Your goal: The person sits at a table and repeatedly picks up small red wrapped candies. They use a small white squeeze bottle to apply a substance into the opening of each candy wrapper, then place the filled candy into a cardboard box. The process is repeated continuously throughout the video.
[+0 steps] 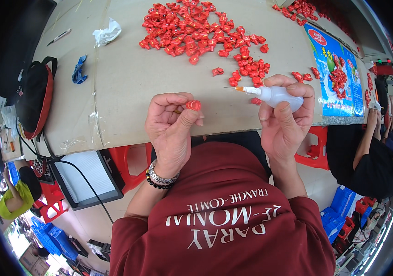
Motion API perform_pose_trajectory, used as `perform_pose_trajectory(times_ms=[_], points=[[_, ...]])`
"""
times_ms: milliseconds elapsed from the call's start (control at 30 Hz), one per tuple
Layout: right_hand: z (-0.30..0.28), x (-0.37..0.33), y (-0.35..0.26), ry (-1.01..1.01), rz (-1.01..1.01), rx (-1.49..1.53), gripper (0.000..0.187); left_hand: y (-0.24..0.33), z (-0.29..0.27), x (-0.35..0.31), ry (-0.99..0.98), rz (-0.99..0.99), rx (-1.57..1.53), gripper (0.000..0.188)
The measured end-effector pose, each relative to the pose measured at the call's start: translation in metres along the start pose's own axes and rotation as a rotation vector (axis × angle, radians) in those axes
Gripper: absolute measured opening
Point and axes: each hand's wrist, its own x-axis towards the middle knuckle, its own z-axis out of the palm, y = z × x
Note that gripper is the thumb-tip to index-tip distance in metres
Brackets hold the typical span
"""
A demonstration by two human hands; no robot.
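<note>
Between the thumb and fingers of my left hand [171, 131] is a small red plastic piece [193, 105], its open-looking face turned up. My right hand [284, 131] is wrapped round a translucent white squeeze bottle [283, 97]. The bottle lies nearly level, and its thin needle tip [233, 88] points left toward the red piece, apart from it. Beyond my hands a large heap of similar red pieces [192, 32] covers the table, with a few loose ones near the needle.
On the cardboard-covered table [127, 78] lie a crumpled tissue [108, 32], a pen [59, 37] and a blue scrap [79, 70]. A black and red bag [38, 99] rests at the left edge. Red pieces sit on a blue printed sheet [339, 73] at right. Co-workers sit on both sides.
</note>
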Motion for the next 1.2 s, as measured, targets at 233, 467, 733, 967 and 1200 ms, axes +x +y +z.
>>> perform_pose_trajectory(times_ms=[233,467,733,967,1200], points=[[0.003,-0.007,0.000,-0.043,-0.031,-0.041,0.026,0.000,0.000,0.000,-0.007,0.114,0.101,0.023],[0.007,-0.015,0.001,-0.231,-0.229,-0.305,0.024,0.000,0.000,-0.001,0.004,0.127,0.131,0.022],[0.012,-0.011,0.000,-0.282,-0.344,-0.471,0.024,0.001,0.001,-0.002,0.003,0.123,0.130,0.023],[0.015,-0.010,0.000,-0.298,-0.362,-0.490,0.022,0.001,-0.001,-0.002,0.001,0.122,0.123,0.023],[0.012,-0.012,0.001,-0.210,-0.246,-0.273,0.025,0.000,-0.001,-0.002,0.019,0.120,0.129,0.023]])
